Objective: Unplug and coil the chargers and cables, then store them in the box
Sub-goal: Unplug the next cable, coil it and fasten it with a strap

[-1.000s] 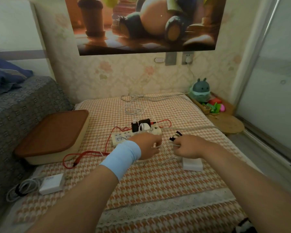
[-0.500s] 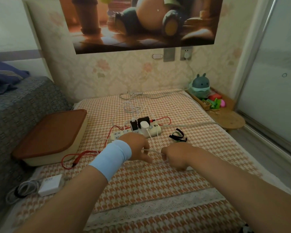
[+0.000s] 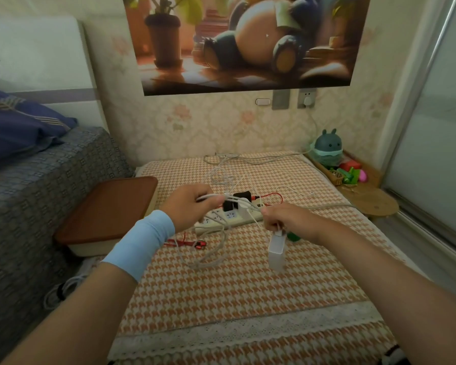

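While left hand (image 3: 187,206) and right hand (image 3: 287,219) pinch the white cable (image 3: 216,198), charger (image 3: 276,250) dangling | step: coiling | next: tighten loops, box (image 3: 108,212) at 9 o'clock

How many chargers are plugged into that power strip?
3 on the power strip: a black charger on the left, a second black charger just behind, a white charger beside them. Cables cross in front; another may be hidden.

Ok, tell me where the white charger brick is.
Head view, right of centre: the white charger brick dangles from the right hand, above the mat, in front of the power strip.
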Motion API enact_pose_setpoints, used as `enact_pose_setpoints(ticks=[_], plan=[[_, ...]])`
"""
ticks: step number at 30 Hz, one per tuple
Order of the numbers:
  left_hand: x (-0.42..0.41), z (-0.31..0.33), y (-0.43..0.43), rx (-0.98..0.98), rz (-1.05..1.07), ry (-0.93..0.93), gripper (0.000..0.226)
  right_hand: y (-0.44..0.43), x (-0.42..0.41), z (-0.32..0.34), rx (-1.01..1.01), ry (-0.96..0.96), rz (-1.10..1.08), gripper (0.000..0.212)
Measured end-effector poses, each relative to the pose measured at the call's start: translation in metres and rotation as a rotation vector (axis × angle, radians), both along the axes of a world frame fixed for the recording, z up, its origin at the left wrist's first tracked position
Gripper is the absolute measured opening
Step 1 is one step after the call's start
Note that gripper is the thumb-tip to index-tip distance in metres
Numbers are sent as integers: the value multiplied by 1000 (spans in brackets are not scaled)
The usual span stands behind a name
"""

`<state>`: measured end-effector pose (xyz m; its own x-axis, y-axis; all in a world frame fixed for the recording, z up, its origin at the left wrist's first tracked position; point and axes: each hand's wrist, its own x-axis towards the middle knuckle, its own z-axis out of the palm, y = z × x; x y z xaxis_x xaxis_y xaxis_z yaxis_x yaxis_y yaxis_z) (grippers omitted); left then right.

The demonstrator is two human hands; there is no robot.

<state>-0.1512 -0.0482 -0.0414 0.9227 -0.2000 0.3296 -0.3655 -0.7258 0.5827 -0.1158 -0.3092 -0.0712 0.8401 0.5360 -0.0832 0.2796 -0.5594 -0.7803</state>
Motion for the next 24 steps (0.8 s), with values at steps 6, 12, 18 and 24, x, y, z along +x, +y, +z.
enact_pose_setpoints(ticks=[6, 12, 18, 24], plan=[[-9, 14, 10, -541, 131, 100, 36, 25, -12, 13, 273, 232, 192, 35], [-17, 21, 23, -861, -16, 356, 36, 48, -16, 17, 319, 506, 373, 26], [-24, 23, 42, -891, -106, 458, 34, 60, -13, 17, 386, 628, 528, 22], [-34, 13, 66, -1034, -460, 777, 27, 64, -11, 14, 142, 541, 528, 42]])
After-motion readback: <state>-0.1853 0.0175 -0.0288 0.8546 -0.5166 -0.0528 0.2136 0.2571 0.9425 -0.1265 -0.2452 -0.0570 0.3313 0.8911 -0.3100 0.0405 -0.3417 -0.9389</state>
